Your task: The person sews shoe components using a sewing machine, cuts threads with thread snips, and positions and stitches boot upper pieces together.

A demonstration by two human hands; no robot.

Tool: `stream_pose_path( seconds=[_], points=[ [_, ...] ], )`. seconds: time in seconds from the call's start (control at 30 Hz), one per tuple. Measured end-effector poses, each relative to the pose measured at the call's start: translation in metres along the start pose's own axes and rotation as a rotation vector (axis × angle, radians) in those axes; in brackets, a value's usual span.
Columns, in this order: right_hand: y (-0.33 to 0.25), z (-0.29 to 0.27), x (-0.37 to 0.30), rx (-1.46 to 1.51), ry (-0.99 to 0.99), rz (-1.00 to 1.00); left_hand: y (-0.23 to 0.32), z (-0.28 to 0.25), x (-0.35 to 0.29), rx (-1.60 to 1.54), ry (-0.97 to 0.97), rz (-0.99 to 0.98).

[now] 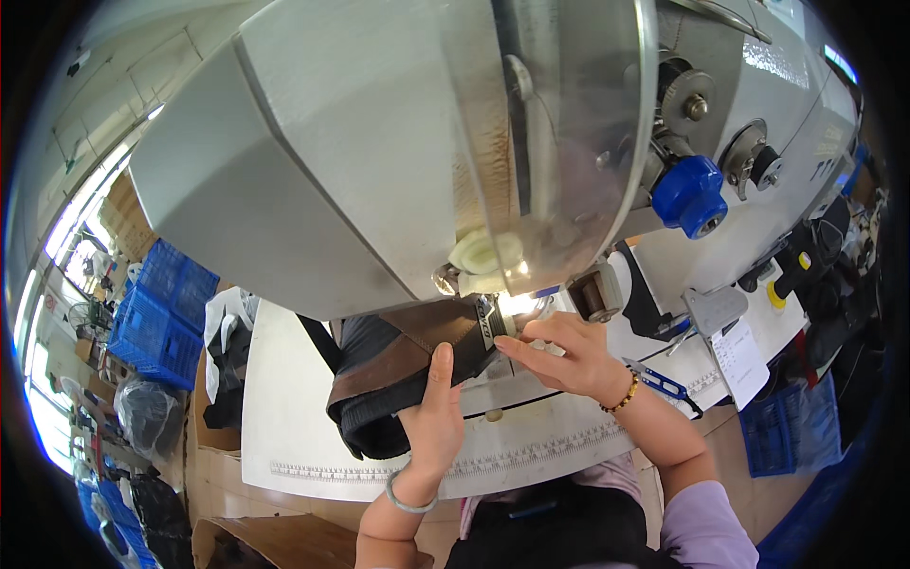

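A black and brown sewn fabric piece (393, 365) lies tilted under the head of a large white sewing machine (370, 142). My left hand (436, 427) grips its near edge, thumb on top and the other fingers hidden beneath. A small pale label with dark lettering (486, 322) sits at the piece's right end, close to the lit needle area. There my right hand (573, 356) has thumb and bent fingers pressed at the label's edge. The needle and the exact pinch are hard to make out in the glare.
A clear guard (578, 142) hangs before the needle area. The white table (313, 446) carries a printed ruler along its near edge. To the right lie a blue-handled cutter (659, 381) and a paper sheet (739, 365). Blue crates (156, 327) stand left; an open carton (275, 541) sits below.
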State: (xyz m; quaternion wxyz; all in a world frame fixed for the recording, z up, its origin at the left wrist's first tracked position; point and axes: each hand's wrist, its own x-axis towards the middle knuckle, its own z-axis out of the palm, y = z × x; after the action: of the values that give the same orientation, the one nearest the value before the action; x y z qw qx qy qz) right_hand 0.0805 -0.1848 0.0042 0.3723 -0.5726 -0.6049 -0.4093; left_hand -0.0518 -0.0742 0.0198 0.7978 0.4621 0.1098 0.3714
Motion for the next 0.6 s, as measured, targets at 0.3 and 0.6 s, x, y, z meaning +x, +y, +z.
stream_pose_path(
  seconds=[0.3,0.6],
  points=[
    [-0.0022,0.0037,-0.0055,0.029,0.03,0.11,-0.0036,0.0027,0.0023,0.073,-0.001,0.054],
    [-0.0056,0.0005,0.002,-0.028,0.044,0.085,-0.0054,0.0034,0.0092,0.036,-0.008,0.077]
  ],
)
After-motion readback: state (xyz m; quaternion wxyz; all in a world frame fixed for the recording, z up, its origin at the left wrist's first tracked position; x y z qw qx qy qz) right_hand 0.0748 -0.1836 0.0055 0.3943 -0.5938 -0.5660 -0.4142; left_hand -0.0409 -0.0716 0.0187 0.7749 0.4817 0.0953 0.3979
